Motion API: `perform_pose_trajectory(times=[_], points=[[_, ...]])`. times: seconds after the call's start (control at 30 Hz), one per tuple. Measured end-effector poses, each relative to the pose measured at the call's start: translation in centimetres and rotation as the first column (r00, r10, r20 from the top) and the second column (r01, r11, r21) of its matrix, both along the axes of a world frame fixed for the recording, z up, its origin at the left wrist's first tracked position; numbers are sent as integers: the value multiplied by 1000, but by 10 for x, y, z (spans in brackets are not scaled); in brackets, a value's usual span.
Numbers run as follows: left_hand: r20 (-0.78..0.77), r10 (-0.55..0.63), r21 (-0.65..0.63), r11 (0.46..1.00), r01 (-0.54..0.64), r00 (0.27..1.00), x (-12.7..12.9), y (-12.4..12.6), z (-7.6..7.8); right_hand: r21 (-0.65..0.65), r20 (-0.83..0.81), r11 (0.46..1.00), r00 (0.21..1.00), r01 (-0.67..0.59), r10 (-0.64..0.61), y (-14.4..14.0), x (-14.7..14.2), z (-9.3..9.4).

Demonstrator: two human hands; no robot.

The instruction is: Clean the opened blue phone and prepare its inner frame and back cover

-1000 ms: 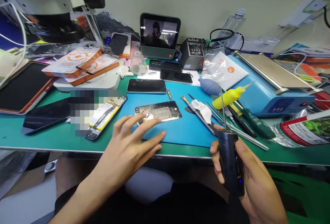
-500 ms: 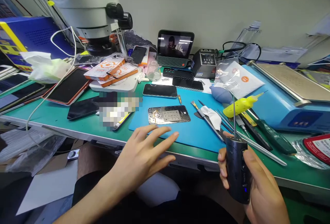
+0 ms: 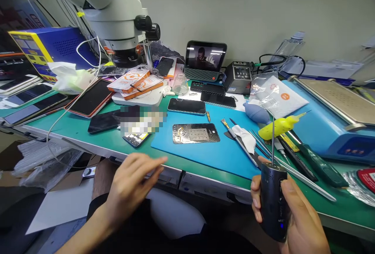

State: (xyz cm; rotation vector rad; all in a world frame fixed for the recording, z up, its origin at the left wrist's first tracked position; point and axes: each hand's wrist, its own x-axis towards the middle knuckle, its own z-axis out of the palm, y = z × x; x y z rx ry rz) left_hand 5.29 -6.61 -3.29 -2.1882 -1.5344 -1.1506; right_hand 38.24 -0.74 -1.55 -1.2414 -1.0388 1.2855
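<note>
My right hand (image 3: pixel 304 215) is wrapped round a black handheld electric tool (image 3: pixel 272 199) with a thin metal shaft pointing up and a small blue light near its base. The thumb rests beside the buttons on its side. My left hand (image 3: pixel 131 180) holds nothing; its fingers stretch out close together, just in front of the bench's front edge. Beyond it, a bare phone back housing (image 3: pixel 199 134) lies on the blue mat (image 3: pixel 187 153), apart from both hands. A partly opened phone (image 3: pixel 136 137) lies to the left, some of it blurred out.
Tweezers (image 3: pixel 310 182), a brush (image 3: pixel 231 129) and a yellow bottle (image 3: pixel 275 130) lie on the right. A microscope (image 3: pixel 114 27) stands over stacked orange-and-white boxes (image 3: pixel 130 80). A white cable (image 3: pixel 54 133) hangs over the front edge. A blue machine (image 3: pixel 328 129) stands far right.
My left hand has drawn back leftward from near the phone housing, its spread fingers coming together. The right hand still grips the tool. The view has shifted slightly.
</note>
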Motion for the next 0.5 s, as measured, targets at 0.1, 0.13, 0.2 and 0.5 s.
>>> perform_pose_trajectory(times=[0.1, 0.13, 0.2, 0.5], points=[[-76, 113, -126, 984, -122, 991, -4, 31, 17, 1, -3, 1000, 1000, 11, -11, 0, -3, 3], [-108, 105, -181, 976, -123, 989, -5, 43, 22, 0, -4, 1000, 1000, 17, -17, -1, -4, 4], [-158, 48, -281, 955, -91, 986, -6, 67, 31, -13, -5, 999, 1000, 30, -30, -2, -7, 8], [-240, -178, -475, 879, 45, 954, -14, 95, 49, -55, -17, 997, 998, 53, -54, -11, -21, 28]])
